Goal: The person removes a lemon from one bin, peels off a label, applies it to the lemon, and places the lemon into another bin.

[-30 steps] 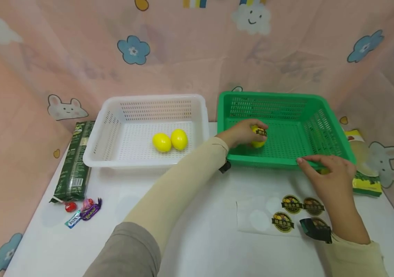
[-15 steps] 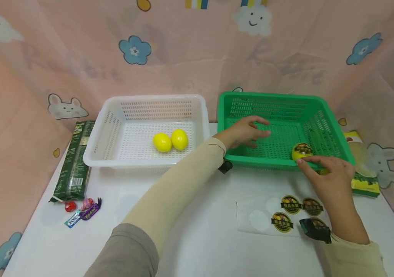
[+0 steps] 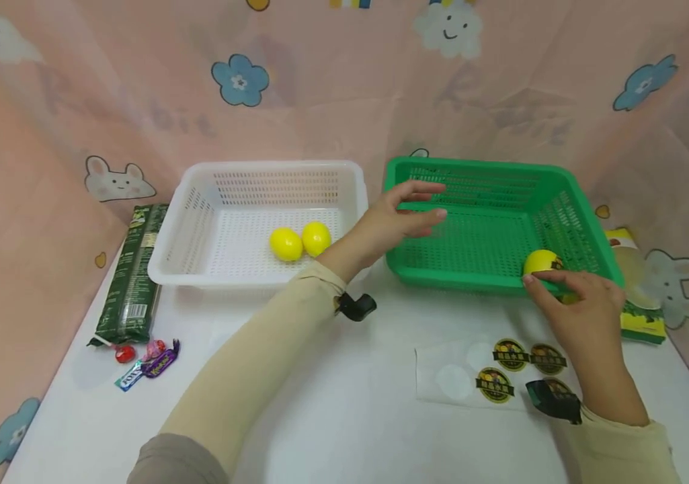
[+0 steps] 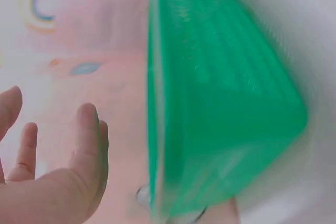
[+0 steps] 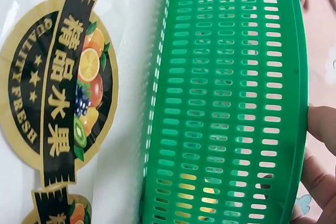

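Observation:
My left hand [image 3: 383, 225] hangs over the left rim of the green basket [image 3: 459, 279], fingers spread and holding nothing. In the left wrist view its fingers [image 4: 86, 135] are apart from the basket's side. My right hand [image 3: 589, 312] holds the basket's front rim between thumb and fingers. Just behind that hand, inside the basket, lies a yellow lemon [image 3: 540, 261] with a black-and-gold sticker on its right side. Yellow also shows through the basket's slots in the right wrist view. Two plain lemons [image 3: 286, 244] sit together in the white basket [image 3: 217, 277] on the left.
A clear sheet with round black-and-gold stickers [image 3: 510, 355] lies before the green basket, partly under my right wrist. At far left are a dark green packet [image 3: 129, 282] and several candies [image 3: 159, 361]. A yellow-green packet [image 3: 643, 324] stands at far right. A patterned cloth hangs behind.
My left hand has let go of the stickered lemon, which has rolled right to the basket's front right. The left hand has drawn back leftward. My right hand stays at the rim.

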`<state>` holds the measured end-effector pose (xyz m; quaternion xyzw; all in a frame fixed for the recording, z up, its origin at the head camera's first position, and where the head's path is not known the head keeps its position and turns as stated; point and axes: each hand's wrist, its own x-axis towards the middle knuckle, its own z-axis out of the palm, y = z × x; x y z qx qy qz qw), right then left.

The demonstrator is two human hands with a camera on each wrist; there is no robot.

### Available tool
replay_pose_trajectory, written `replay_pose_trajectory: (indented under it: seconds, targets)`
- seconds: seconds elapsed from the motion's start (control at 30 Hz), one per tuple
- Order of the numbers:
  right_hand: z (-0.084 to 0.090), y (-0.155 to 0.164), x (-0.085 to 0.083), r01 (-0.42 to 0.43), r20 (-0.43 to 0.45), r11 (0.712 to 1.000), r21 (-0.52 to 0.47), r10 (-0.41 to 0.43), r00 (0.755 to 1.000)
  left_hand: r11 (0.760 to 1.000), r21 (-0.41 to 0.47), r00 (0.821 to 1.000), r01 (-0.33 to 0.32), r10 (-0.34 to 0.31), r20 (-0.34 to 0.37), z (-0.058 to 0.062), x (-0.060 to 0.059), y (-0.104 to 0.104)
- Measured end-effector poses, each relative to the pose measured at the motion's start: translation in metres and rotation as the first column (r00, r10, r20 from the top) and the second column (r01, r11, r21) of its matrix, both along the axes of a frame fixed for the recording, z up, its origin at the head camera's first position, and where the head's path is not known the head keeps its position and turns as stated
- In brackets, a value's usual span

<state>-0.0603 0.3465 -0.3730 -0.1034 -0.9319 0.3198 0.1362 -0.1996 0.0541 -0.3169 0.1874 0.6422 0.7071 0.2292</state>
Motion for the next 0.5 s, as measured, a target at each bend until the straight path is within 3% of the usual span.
replay_pose_trajectory:
  seconds: [0.13,0.3,0.4,0.5]
  targets:
    - [0.002,-0.001,0.001,0.007,0.017,1.000,0.006,-0.007,1.000,0.996,0.010,0.993,-0.092,0.093,-0.073,0.007,0.014,-0.047]
    - [0.007,0.000,0.001,0.040,0.072,0.999,-0.003,-0.040,0.997,0.980,-0.029,0.973,-0.199,0.194,-0.123,0.003,0.030,-0.096]
    - [0.013,-0.005,0.001,0.075,0.090,0.997,-0.034,-0.072,0.993,0.959,-0.083,0.955,-0.272,0.258,-0.147,-0.001,0.038,-0.124]
    - [0.023,-0.020,-0.002,0.074,0.054,0.995,-0.068,-0.070,0.996,0.925,-0.167,0.933,-0.341,0.310,-0.184,-0.005,0.042,-0.149]
